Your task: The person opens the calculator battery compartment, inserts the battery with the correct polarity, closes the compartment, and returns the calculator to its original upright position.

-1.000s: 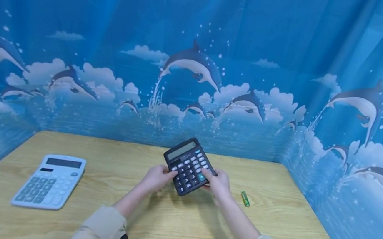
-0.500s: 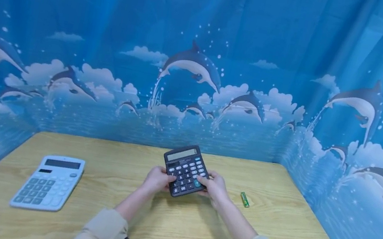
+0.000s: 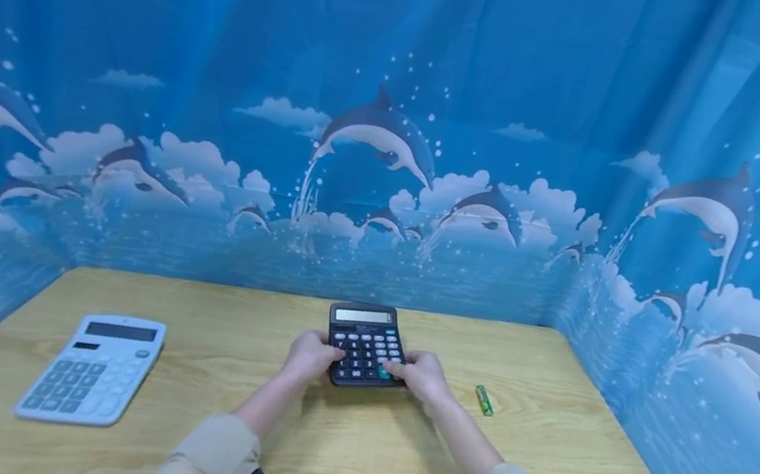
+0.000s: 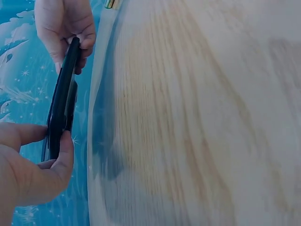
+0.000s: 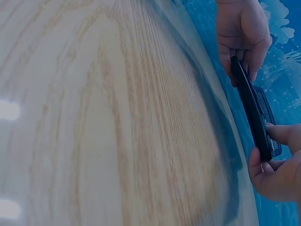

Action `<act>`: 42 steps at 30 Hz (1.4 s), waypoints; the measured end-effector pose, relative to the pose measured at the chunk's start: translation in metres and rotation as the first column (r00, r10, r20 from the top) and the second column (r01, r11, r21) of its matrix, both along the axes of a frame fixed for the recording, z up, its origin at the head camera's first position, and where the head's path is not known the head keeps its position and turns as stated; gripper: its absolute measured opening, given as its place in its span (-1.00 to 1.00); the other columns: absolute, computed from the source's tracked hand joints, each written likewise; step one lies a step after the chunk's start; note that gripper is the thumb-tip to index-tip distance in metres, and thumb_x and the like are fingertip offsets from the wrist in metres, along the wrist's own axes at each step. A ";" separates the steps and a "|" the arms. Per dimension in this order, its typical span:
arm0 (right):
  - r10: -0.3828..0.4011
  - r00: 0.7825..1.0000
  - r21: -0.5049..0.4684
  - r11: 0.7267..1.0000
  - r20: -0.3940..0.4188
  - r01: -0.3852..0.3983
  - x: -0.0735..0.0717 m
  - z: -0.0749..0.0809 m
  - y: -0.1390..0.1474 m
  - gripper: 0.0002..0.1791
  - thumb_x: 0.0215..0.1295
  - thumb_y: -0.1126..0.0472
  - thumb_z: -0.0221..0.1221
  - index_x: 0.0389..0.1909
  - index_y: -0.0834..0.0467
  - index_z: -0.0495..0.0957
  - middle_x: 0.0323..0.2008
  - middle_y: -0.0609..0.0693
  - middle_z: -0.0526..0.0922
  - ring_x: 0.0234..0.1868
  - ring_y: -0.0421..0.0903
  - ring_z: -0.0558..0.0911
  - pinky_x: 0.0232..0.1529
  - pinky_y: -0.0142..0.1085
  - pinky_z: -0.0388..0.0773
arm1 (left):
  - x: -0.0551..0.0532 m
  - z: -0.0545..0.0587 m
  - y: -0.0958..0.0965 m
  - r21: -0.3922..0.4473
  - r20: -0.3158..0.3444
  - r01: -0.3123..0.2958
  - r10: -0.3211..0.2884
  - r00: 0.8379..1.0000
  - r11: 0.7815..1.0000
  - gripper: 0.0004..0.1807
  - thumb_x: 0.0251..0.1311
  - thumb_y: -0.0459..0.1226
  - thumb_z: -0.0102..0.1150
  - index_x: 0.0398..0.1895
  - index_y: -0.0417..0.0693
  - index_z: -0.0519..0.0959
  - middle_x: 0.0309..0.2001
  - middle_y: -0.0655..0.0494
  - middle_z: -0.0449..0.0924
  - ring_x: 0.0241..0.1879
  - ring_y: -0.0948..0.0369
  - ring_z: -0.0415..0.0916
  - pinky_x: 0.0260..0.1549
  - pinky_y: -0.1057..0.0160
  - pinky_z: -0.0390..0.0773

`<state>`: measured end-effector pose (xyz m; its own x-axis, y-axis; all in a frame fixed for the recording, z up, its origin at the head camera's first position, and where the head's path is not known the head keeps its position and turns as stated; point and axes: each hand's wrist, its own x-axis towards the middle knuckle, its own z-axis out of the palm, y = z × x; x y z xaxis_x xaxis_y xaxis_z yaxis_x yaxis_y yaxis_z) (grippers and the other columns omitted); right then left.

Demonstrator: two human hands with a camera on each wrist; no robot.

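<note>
A black desk calculator [image 3: 365,345] with a grey display and several rows of keys is held over the middle of the table, facing up toward the head camera. My left hand [image 3: 310,357] grips its left edge, thumb on the front near the number keys. At the right edge my right hand [image 3: 425,378] pinches it, the thumb lying by the green key. Both wrist views show the calculator [image 4: 61,106] edge-on, with fingers behind it and raised off the wooden surface.
A pale blue calculator [image 3: 94,369] lies on the left of the wooden table [image 3: 356,468]. To the right of my right hand lies a small green battery [image 3: 484,400]. A blue dolphin-print curtain [image 3: 255,124] stands behind and along both sides.
The black calculator has turned from a leftward tilt to nearly straight and come slightly lower. Both hands have moved with it, keeping their hold. The pale calculator and battery stay on the table.
</note>
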<state>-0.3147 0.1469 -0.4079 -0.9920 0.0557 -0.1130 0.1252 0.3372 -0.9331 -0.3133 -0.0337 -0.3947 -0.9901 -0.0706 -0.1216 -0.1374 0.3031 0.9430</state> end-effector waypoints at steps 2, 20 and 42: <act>-0.014 1.000 -0.042 0.999 0.017 0.015 -0.002 -0.001 -0.001 -0.55 0.11 0.32 0.24 -0.04 0.51 0.42 -0.23 0.21 0.58 -0.36 -0.07 0.58 -0.30 -0.23 0.61 | -0.001 0.000 0.000 -0.009 0.010 -0.011 0.011 1.000 1.000 -0.56 0.03 -0.44 0.16 0.02 -0.51 0.42 -0.19 -0.27 0.57 -0.35 0.07 0.57 -0.34 0.19 0.60; -0.182 0.981 -0.262 0.945 0.069 0.194 -0.027 0.000 -0.015 -0.54 0.18 0.43 0.15 0.08 0.54 0.33 -0.11 0.37 0.51 -0.37 -0.01 0.63 -0.33 -0.27 0.63 | -0.019 0.005 0.010 -0.060 0.012 -0.137 0.138 0.990 0.989 -0.54 -0.07 -0.54 0.04 0.02 -0.40 0.48 0.04 -0.30 0.47 0.06 -0.14 0.40 -0.03 0.00 0.49; -0.046 0.996 0.096 0.995 0.076 0.038 -0.038 -0.003 -0.017 -0.56 0.12 0.37 0.16 0.04 0.45 0.39 -0.45 0.07 0.50 -0.67 -0.19 0.33 -0.73 -0.46 0.26 | -0.034 -0.006 0.007 -0.079 -0.045 -0.146 0.143 0.989 0.986 -0.55 -0.15 -0.54 0.01 -0.06 -0.42 0.52 -0.01 -0.30 0.49 0.04 -0.13 0.39 0.00 0.02 0.45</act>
<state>-0.3525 0.1296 -0.4108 -0.9770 0.1112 -0.1820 0.2121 0.4163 -0.8841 -0.3475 -0.0269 -0.4012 -0.9726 -0.2217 -0.0705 -0.1486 0.3590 0.9214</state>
